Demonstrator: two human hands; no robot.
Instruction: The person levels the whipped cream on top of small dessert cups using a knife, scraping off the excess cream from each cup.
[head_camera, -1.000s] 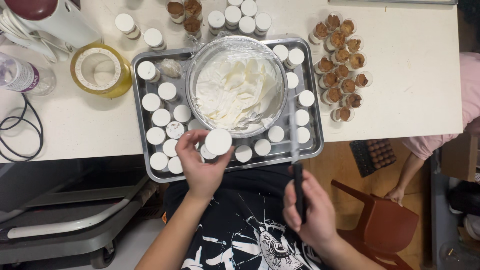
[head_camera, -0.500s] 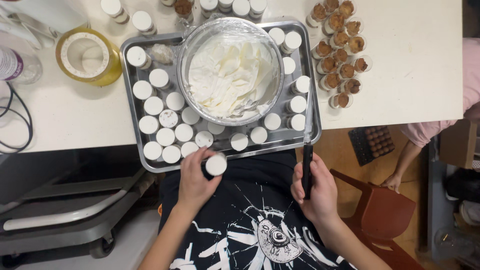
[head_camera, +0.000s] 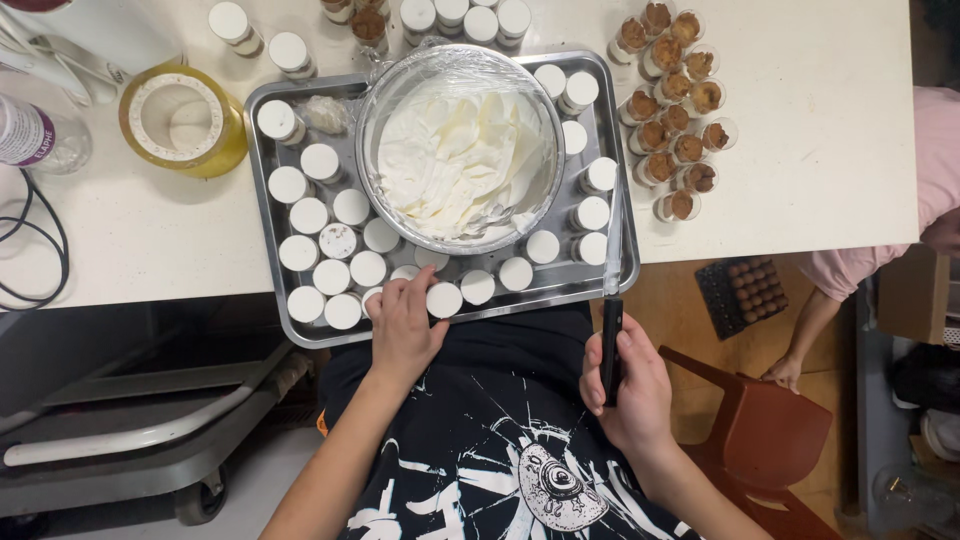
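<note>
My left hand (head_camera: 403, 325) rests on the near edge of a metal tray (head_camera: 262, 215), its fingers around a small cup topped with white cream (head_camera: 443, 299) in the front row. Several more cream-topped cups (head_camera: 322, 245) fill the tray around a large steel bowl of white cream (head_camera: 460, 150). My right hand (head_camera: 628, 385) is below the table edge, closed on the black handle of a long flat spatula (head_camera: 611, 305) whose blade points up over the tray's right rim.
Several small cups with brown crumb filling (head_camera: 672, 110) stand right of the tray. A roll of yellow tape (head_camera: 183, 118), a plastic bottle (head_camera: 35, 135) and a black cable (head_camera: 30, 250) lie at left. Another person's arm (head_camera: 830, 290) reaches down at right near a red chair (head_camera: 760, 440).
My left hand has moved the cream-topped cup from below the tray's edge up into the tray's front row. The right hand with the spatula has stayed about where it was.
</note>
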